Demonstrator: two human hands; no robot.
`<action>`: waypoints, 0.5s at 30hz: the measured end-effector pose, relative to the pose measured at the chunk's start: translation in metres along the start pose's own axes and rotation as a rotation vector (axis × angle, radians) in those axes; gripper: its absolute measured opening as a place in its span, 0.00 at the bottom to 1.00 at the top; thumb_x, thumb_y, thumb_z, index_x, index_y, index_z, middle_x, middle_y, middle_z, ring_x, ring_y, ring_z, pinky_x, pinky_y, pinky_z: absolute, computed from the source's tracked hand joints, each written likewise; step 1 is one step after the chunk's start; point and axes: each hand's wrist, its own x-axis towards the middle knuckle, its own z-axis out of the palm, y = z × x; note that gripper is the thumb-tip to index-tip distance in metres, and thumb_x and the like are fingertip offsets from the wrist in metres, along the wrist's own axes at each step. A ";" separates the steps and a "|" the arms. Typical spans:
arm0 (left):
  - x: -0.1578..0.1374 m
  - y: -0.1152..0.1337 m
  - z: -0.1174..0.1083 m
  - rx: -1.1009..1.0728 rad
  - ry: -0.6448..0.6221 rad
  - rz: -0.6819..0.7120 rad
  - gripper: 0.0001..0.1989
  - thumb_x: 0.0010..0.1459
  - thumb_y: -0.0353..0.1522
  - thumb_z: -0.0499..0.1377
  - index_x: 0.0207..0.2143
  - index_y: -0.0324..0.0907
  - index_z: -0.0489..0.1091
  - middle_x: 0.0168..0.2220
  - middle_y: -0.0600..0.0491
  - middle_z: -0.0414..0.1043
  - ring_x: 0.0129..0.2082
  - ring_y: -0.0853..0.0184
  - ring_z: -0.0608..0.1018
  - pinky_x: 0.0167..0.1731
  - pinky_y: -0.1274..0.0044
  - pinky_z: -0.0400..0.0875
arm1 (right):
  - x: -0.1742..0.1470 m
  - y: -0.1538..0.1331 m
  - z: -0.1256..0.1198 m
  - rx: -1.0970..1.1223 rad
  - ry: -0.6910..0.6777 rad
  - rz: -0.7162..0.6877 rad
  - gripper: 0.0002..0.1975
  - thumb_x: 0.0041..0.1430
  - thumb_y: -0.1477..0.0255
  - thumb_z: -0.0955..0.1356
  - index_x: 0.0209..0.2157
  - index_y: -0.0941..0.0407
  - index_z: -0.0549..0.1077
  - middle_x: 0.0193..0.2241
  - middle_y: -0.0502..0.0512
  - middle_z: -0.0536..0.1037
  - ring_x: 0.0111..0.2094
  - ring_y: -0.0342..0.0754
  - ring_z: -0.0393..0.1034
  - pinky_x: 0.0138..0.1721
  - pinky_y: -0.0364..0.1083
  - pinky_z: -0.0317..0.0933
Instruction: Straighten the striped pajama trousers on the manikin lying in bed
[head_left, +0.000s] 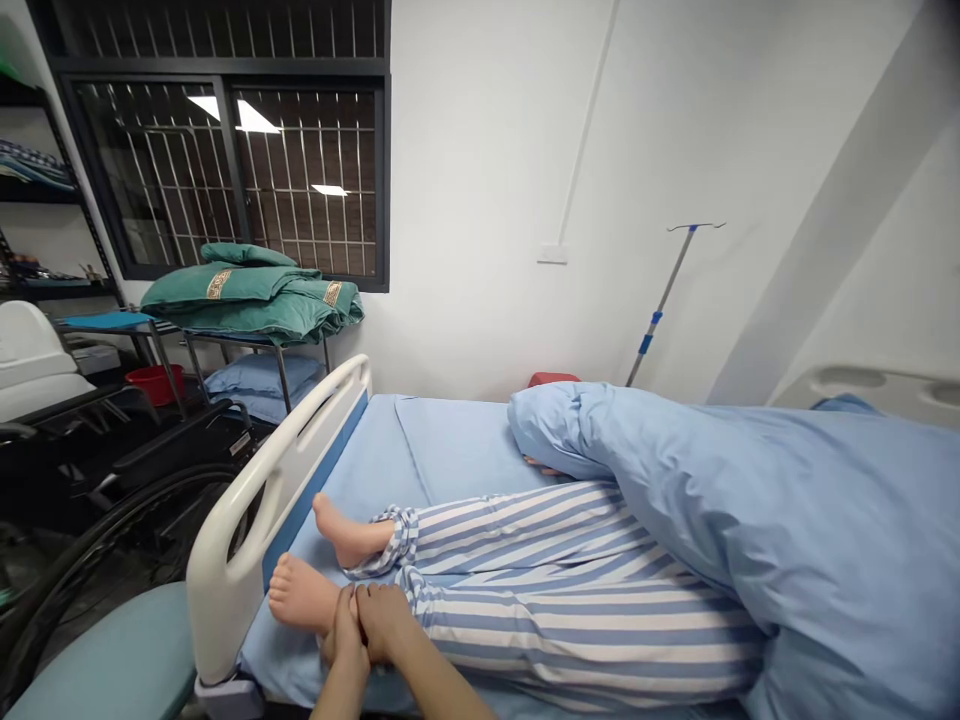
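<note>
A training manikin in blue-and-white striped pyjama trousers (570,625) lies on the bed. Both of my hands are closed around the ankle of its near foot (301,594), side by side. My left hand (345,628) grips nearer the foot, while my right hand (384,616) wraps the ankle just below the trouser cuff. The fingers' undersides are hidden. Behind, the far foot (349,532) rests on the light blue sheet (457,435), its trouser cuff bunched up. A blue quilt (697,490) is folded back over the manikin's upper body and thighs.
The cream footboard (225,550) stands just left of the feet. A teal stool seat (112,655) and a wheelchair (150,500) are beyond it. Green bedding (262,300) is stacked below the window. An IV pole (660,310) rises behind the bed.
</note>
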 end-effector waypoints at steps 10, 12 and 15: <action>0.006 -0.015 -0.009 0.356 0.101 0.017 0.31 0.33 0.58 0.54 0.31 0.42 0.62 0.33 0.42 0.70 0.32 0.51 0.75 0.21 0.69 0.70 | 0.029 0.019 0.001 0.105 -0.208 -0.037 0.37 0.30 0.63 0.70 0.46 0.60 0.63 0.40 0.66 0.72 0.36 0.60 0.71 0.32 0.53 0.66; 0.003 -0.015 -0.009 0.383 0.113 0.030 0.33 0.35 0.58 0.53 0.33 0.41 0.63 0.35 0.41 0.70 0.33 0.51 0.75 0.22 0.69 0.70 | 0.031 0.021 0.001 0.100 -0.218 -0.064 0.37 0.30 0.63 0.70 0.46 0.60 0.63 0.40 0.66 0.72 0.37 0.60 0.71 0.32 0.52 0.66; -0.001 -0.015 -0.010 0.386 0.082 0.065 0.31 0.38 0.57 0.52 0.36 0.41 0.63 0.37 0.42 0.71 0.33 0.54 0.76 0.23 0.70 0.70 | 0.026 0.019 -0.001 0.072 -0.149 -0.057 0.33 0.33 0.65 0.69 0.45 0.60 0.64 0.39 0.65 0.72 0.35 0.58 0.71 0.31 0.51 0.66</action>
